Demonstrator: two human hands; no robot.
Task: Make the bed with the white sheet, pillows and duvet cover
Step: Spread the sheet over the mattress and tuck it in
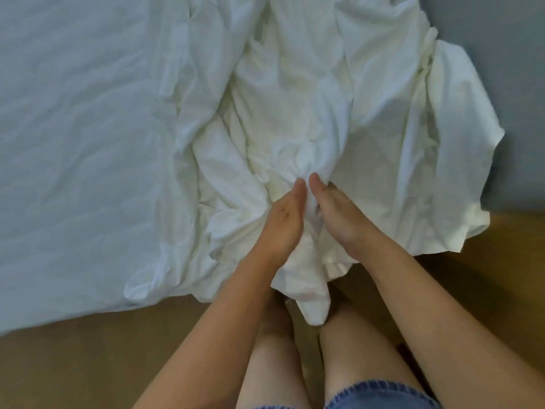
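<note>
A bunched fold of the crumpled white duvet cover [295,119] is gripped between the left hand [284,219] and the right hand [339,214], thumbs laid side by side on top and the other fingers curled under the cloth, mostly hidden. The cover is heaped on the right part of the bed, its edge spilling onto the wooden floor [88,364] beside a grey wall [519,84]. The white sheet [73,143] is spread over the mattress at left
</note>
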